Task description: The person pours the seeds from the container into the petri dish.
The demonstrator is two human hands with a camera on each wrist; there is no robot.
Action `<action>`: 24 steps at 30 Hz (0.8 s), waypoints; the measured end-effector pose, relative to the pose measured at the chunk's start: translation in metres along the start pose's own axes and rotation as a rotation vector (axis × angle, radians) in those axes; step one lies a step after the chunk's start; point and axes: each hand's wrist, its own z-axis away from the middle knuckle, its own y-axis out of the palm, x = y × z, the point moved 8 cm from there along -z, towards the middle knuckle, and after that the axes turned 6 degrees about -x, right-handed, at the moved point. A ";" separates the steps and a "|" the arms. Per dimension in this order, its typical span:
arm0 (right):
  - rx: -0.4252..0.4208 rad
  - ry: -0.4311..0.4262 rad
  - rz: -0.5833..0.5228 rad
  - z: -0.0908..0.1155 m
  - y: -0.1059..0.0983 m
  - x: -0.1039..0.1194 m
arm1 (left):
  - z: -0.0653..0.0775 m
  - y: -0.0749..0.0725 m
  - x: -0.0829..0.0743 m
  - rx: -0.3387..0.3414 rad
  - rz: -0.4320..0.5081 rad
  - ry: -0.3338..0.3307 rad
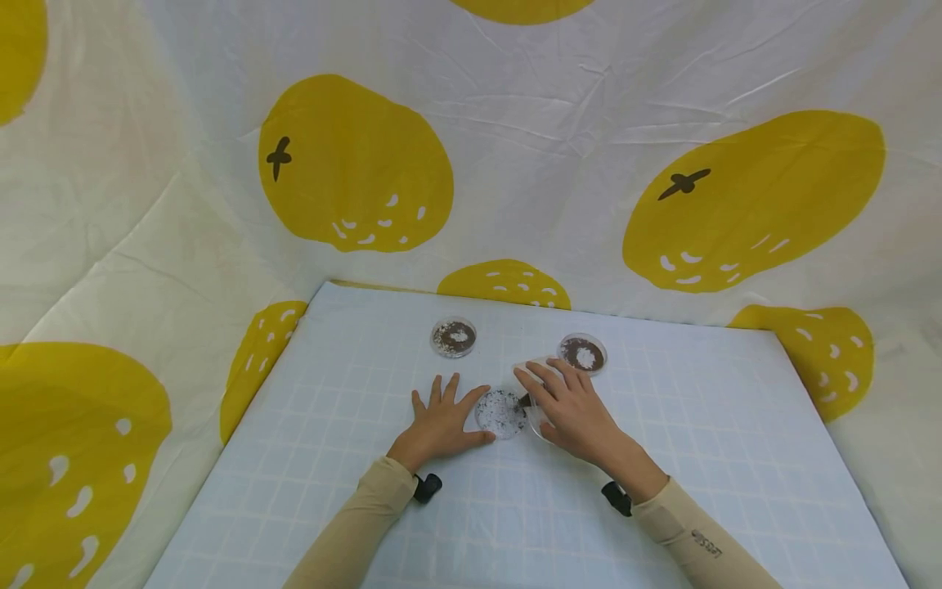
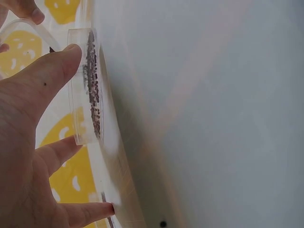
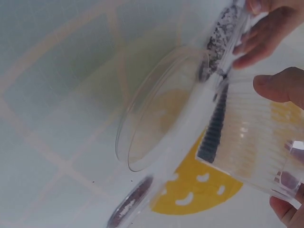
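Note:
On the table, a clear petri dish holds scattered dark grains. My left hand grips its rim between thumb and forefinger, the other fingers spread on the cloth. In the left wrist view the thumb presses the rim of the dish. My right hand holds a clear ribbed plastic cup tipped on its side, its mouth toward the dish. Dark material lies along the inside of the cup. An upturned clear dish or lid lies below the cup, partly hidden by my right hand in the head view.
Two more petri dishes stand farther back, one at the left and one at the right, each with brown material and a pale centre. A patterned cloth hangs behind the table.

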 end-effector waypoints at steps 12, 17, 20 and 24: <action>-0.005 -0.020 0.022 -0.001 0.001 0.002 | 0.000 0.000 -0.001 -0.002 0.003 0.005; -0.013 -0.023 0.023 -0.001 0.001 0.003 | -0.001 0.000 0.000 0.001 0.000 0.000; -0.008 -0.020 0.026 -0.001 0.002 0.003 | -0.001 0.000 0.000 0.004 0.000 -0.002; 0.002 -0.013 0.019 0.000 0.004 0.002 | 0.000 0.000 0.000 0.002 0.010 0.000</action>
